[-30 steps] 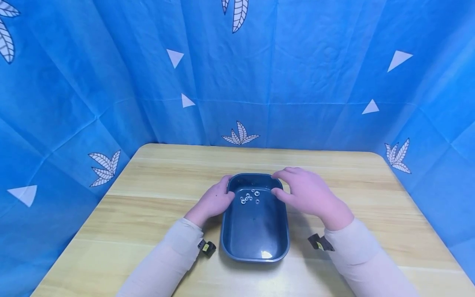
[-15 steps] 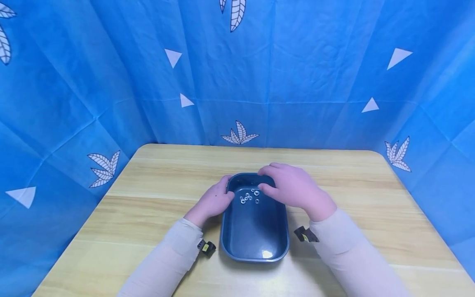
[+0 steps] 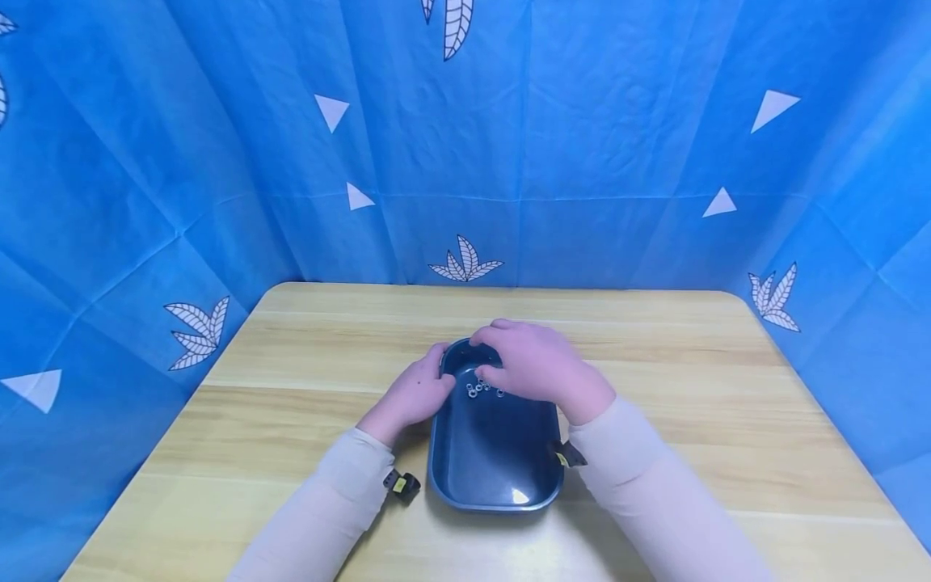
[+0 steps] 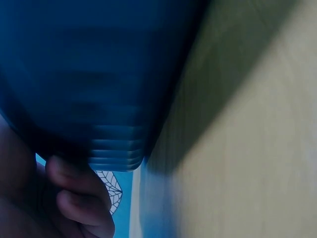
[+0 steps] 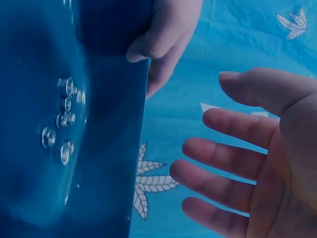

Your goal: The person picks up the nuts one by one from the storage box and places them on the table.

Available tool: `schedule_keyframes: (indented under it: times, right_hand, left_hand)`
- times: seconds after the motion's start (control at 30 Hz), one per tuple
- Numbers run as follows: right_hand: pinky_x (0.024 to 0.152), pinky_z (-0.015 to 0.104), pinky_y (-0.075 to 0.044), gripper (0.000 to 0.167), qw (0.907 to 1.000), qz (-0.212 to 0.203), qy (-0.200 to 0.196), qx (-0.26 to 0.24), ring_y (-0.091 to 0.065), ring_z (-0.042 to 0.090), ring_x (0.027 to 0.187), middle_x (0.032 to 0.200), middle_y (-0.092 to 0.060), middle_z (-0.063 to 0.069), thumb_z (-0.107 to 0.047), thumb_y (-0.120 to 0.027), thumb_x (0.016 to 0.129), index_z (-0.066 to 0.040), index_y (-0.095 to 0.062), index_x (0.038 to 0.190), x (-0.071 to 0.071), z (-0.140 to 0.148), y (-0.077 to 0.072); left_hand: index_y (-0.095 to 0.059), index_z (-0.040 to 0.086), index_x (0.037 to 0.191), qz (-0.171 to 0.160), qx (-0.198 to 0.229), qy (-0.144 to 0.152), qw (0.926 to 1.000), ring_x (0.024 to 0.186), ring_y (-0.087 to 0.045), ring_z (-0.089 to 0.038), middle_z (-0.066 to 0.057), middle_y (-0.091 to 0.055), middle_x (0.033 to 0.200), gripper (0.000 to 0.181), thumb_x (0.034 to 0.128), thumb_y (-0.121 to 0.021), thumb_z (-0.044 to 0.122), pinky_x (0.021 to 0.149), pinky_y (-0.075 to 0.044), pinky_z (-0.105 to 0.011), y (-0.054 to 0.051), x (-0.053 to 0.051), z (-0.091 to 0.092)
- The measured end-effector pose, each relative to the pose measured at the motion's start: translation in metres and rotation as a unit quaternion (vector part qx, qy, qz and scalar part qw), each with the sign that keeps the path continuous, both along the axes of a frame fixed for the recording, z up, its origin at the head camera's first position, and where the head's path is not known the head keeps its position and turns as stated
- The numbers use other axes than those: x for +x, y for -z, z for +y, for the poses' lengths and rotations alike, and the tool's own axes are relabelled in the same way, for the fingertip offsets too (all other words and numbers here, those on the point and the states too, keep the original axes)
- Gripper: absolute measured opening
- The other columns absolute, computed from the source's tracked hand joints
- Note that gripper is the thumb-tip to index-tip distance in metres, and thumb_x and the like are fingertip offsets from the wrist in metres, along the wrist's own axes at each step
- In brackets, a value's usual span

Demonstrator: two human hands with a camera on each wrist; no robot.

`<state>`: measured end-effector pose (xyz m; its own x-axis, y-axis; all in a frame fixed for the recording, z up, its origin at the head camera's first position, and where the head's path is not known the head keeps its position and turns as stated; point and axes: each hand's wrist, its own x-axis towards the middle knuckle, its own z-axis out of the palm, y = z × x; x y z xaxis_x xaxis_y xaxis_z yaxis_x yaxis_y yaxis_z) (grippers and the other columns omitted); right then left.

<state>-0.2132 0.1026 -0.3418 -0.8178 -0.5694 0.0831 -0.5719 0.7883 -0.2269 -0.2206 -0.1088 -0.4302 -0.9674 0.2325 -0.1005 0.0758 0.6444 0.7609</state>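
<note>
A dark blue rectangular bin (image 3: 494, 461) sits on the table, with several small metal nuts (image 5: 62, 120) lying loose near its far end. My left hand (image 3: 416, 393) grips the bin's left wall at the far corner, thumb over the rim and fingers outside, as the left wrist view (image 4: 79, 198) also shows from below. Over the far right part of the bin hovers my right hand (image 3: 537, 362), holding nothing. Its fingers are spread and relaxed in the right wrist view, apart from the bin wall. It hides the bin's far right corner and some nuts in the head view.
The light wood table (image 3: 691, 404) stretches around the bin on all sides. Behind and beside it hangs a blue curtain (image 3: 582, 162) with white leaf and triangle prints. A small black wrist camera (image 3: 402, 485) hangs under the left sleeve.
My right hand has moved left, from beside the bin's far right corner to above its far part. The left hand keeps its grip, and the bin and nuts have stayed in place.
</note>
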Motion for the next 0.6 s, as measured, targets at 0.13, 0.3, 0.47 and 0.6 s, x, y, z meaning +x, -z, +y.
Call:
schedule_keyframes:
  times: [0.13,0.3,0.47,0.6]
  right_hand:
    - [0.092,0.042,-0.053,0.042,0.9999,-0.012,-0.004,0.002,-0.065,0.020,0.108,0.126,-0.066,0.001,-0.037,-0.066,0.093,-0.020,-0.067,0.132,-0.002,-0.006,0.001]
    - [0.095,0.042,-0.052,0.042,0.9993,-0.034,0.001,0.012,-0.063,0.019,0.111,0.128,-0.065,-0.001,-0.039,-0.065,0.094,-0.022,-0.066,0.133,-0.006,-0.013,0.005]
    - [0.095,0.041,-0.051,0.042,0.9991,-0.035,-0.005,0.025,-0.063,0.020,0.112,0.129,-0.064,-0.001,-0.039,-0.064,0.094,-0.022,-0.067,0.132,-0.011,-0.021,0.015]
    - [0.092,0.042,-0.052,0.040,0.9987,-0.042,-0.003,0.027,-0.064,0.021,0.108,0.128,-0.065,0.002,-0.038,-0.066,0.093,-0.021,-0.068,0.130,-0.012,-0.023,0.025]
  left_hand:
    - [-0.036,0.015,0.156,-0.001,0.000,0.002,1.0000,0.125,-0.057,-0.027,-0.008,-0.056,0.144,0.055,0.1029,-0.049,0.025,0.105,-0.043,-0.055,0.000,0.000,0.000]
    - [-0.034,0.012,0.157,0.004,-0.004,0.006,1.0000,0.129,-0.055,-0.028,-0.009,-0.055,0.146,0.057,0.1026,-0.048,0.025,0.106,-0.043,-0.055,-0.001,0.000,-0.001]
    - [-0.036,0.011,0.155,0.007,-0.008,0.009,0.9999,0.125,-0.057,-0.027,-0.010,-0.055,0.145,0.055,0.1024,-0.048,0.023,0.104,-0.045,-0.053,-0.001,-0.001,-0.001]
    - [-0.037,0.012,0.154,0.008,-0.007,0.009,0.9999,0.116,-0.059,-0.025,-0.010,-0.057,0.142,0.054,0.1019,-0.049,0.021,0.101,-0.048,-0.051,-0.001,0.000,-0.001]
